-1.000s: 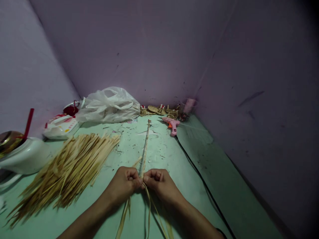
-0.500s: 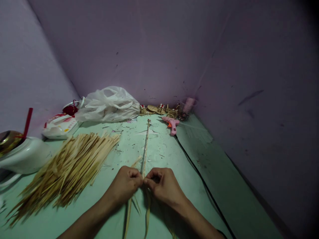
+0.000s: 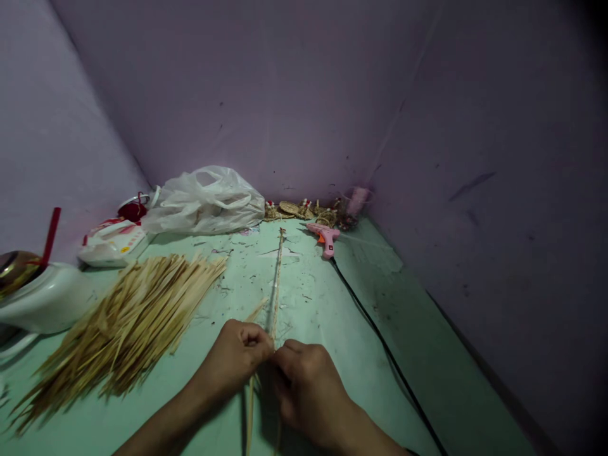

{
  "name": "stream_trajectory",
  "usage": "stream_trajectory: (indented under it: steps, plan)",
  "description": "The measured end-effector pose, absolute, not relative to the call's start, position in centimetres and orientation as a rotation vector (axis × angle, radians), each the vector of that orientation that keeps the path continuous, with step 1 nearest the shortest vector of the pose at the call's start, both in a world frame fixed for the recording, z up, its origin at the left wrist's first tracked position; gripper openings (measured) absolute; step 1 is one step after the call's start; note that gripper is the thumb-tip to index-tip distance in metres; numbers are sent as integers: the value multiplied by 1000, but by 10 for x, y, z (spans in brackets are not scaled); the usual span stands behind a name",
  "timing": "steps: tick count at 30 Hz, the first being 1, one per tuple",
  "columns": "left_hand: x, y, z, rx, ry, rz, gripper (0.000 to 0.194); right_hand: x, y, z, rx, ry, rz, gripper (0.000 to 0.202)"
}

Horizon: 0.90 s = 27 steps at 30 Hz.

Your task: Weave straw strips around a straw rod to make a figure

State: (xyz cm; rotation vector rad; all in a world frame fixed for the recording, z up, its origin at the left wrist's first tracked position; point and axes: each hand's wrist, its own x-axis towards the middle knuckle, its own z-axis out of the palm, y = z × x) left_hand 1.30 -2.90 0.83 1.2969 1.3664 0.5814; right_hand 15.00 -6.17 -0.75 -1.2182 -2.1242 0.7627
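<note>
Braid (image 3: pixel 278 288): stretches away over the desk (image 3: pixel 351 354), directly beyond both grips | left grip (image 3: pixel 240 351): pinching its near end | right grip (image 3: pixel 311 386): beside left fingertips, back upward, fingers curled, hold hidden, cannot tell | forearms: converging

On the table (image 3: pixel 332 304), strips (image 3: pixel 142 316) lie left of the braid (image 3: pixel 278 278), the glue gun (image 3: pixel 327 242) to its right.

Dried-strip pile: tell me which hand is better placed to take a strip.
Probably the left hand: the pile lies on its side of the braid; the right hand is farther off.
</note>
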Motion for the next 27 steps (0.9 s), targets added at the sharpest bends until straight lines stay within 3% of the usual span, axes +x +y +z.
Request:
stream_trajectory:
  steps: [3,6,12,27]
  plan:
    - [9,-28,8,1244,1343,565,10,154,-56,-3,-1234,-1998,965,18]
    - [6,-27,6,1183,1295,565,16,155,-44,1,-1374,-1526,1181,24]
    - [6,-26,5,1178,1235,545,21,140,-33,-13,-1174,-887,1942,24]
    - [21,-71,15,2193,1729,142,31,127,-40,-29,-1294,-1007,1574,16]
